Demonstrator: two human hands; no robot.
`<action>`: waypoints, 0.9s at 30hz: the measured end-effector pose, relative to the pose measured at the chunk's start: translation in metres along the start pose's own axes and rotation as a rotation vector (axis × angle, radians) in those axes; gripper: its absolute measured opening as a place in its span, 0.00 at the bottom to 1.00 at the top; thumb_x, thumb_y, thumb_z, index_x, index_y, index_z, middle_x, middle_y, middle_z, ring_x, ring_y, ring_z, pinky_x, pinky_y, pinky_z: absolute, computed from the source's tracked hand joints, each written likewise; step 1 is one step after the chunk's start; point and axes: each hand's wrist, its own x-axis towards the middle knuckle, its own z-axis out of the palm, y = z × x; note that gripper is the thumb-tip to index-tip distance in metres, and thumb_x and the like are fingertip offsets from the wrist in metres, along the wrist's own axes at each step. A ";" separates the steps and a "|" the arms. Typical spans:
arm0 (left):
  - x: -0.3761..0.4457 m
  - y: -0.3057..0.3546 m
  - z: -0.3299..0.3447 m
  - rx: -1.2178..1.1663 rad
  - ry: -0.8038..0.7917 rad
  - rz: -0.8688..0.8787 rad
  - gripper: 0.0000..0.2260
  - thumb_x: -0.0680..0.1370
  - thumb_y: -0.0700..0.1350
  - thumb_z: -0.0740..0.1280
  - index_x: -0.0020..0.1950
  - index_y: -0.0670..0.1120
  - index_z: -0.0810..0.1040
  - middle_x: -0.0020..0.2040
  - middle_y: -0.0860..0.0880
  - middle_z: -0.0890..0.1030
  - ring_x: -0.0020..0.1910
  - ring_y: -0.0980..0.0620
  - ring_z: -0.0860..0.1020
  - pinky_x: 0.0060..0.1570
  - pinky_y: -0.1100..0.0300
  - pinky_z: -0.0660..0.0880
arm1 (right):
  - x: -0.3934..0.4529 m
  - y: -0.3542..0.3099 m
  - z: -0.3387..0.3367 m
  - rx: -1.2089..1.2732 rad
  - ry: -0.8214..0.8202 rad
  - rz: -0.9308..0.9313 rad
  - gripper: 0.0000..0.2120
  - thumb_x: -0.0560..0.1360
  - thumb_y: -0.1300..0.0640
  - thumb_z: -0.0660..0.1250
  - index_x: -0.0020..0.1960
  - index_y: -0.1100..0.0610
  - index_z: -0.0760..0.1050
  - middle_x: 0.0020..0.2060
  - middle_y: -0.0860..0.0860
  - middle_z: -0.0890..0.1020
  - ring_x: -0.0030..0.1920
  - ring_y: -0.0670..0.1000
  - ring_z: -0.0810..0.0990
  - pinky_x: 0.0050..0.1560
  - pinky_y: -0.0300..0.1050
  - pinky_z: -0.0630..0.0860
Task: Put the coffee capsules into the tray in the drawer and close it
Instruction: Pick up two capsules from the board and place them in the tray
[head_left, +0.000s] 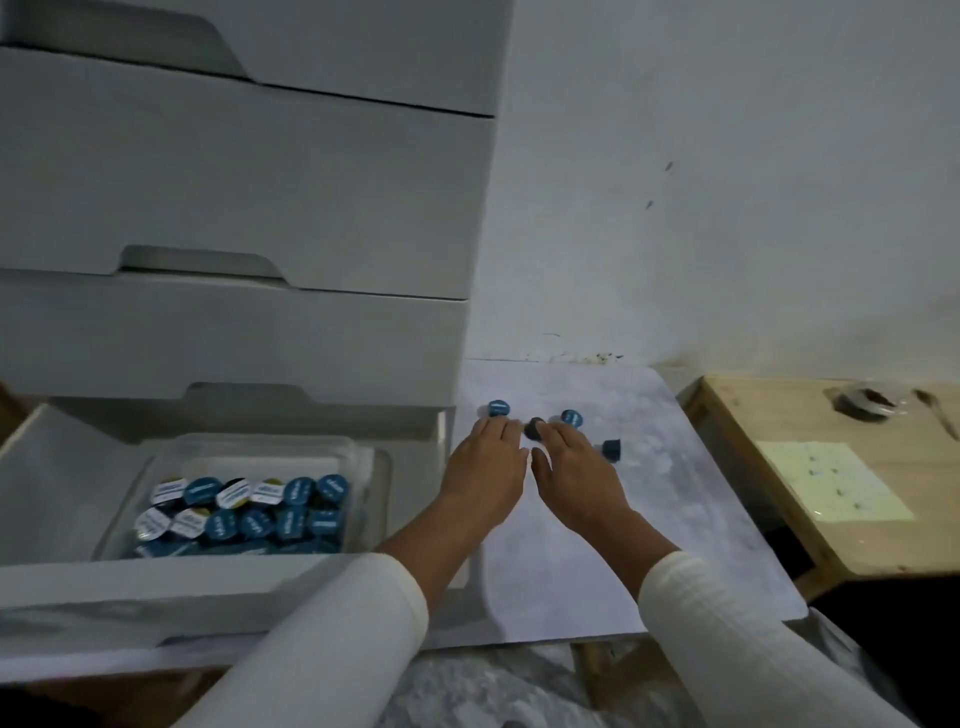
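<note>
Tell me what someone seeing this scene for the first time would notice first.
Two bare hands in cream sleeves, the left hand and the right hand, reach over a pale marbled board toward four loose blue coffee capsules at its far end. To the left, a clear plastic tray packed with blue- and white-lidded capsules sits in the open bottom drawer of a white drawer unit.

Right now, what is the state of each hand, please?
Left hand: open, palm down, fingertips at a blue capsule; holding nothing.
Right hand: open, palm down, fingertips at a dark capsule; no grasp visible.
</note>
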 end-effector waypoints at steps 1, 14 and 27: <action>0.009 0.009 0.011 -0.010 -0.028 -0.014 0.21 0.83 0.48 0.53 0.74 0.43 0.57 0.74 0.45 0.63 0.73 0.49 0.61 0.71 0.58 0.61 | 0.005 0.016 -0.001 0.002 -0.001 0.017 0.20 0.80 0.52 0.52 0.71 0.56 0.61 0.71 0.53 0.66 0.69 0.53 0.67 0.65 0.49 0.70; 0.100 0.053 0.110 -0.120 -0.192 -0.272 0.19 0.81 0.42 0.56 0.73 0.43 0.61 0.72 0.45 0.66 0.70 0.48 0.65 0.68 0.59 0.64 | 0.072 0.178 0.021 -0.012 -0.187 0.029 0.24 0.76 0.67 0.59 0.70 0.55 0.62 0.70 0.53 0.68 0.68 0.54 0.68 0.66 0.48 0.69; 0.156 0.053 0.153 -0.309 -0.145 -0.473 0.16 0.80 0.42 0.58 0.68 0.46 0.72 0.63 0.41 0.75 0.61 0.45 0.74 0.60 0.57 0.71 | 0.116 0.223 0.046 0.102 -0.334 -0.117 0.13 0.74 0.66 0.63 0.56 0.58 0.79 0.54 0.58 0.78 0.52 0.59 0.78 0.54 0.43 0.75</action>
